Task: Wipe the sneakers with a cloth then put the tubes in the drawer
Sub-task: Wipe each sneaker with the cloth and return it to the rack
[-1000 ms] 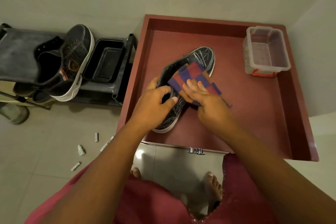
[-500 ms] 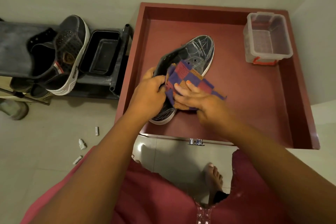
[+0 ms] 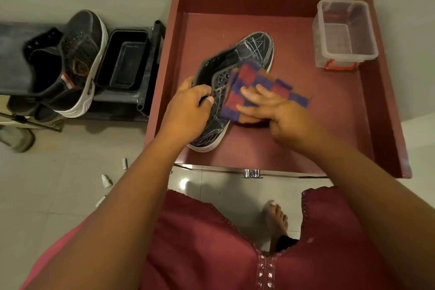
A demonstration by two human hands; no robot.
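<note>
A black sneaker (image 3: 251,50) with white scratch marks lies in the open red drawer (image 3: 334,125), toe pointing away from me. My left hand (image 3: 188,110) grips it at the heel collar. My right hand (image 3: 280,110) presses a red, blue and orange checked cloth (image 3: 254,82) flat against the sneaker's right side. A second dark sneaker (image 3: 80,61) leans on the black rack at the left. Three small white tubes (image 3: 124,163) (image 3: 106,180) (image 3: 100,200) lie on the floor tiles below the rack.
A clear plastic box (image 3: 344,30) with a red latch stands in the drawer's far right corner. A black tray (image 3: 123,60) sits on the rack (image 3: 14,54) beside the second sneaker. The drawer's metal handle (image 3: 253,173) faces me, above my bare foot (image 3: 275,219).
My right hand has slid the cloth to the right and away along the sneaker's side. The left hand keeps its grip on the heel.
</note>
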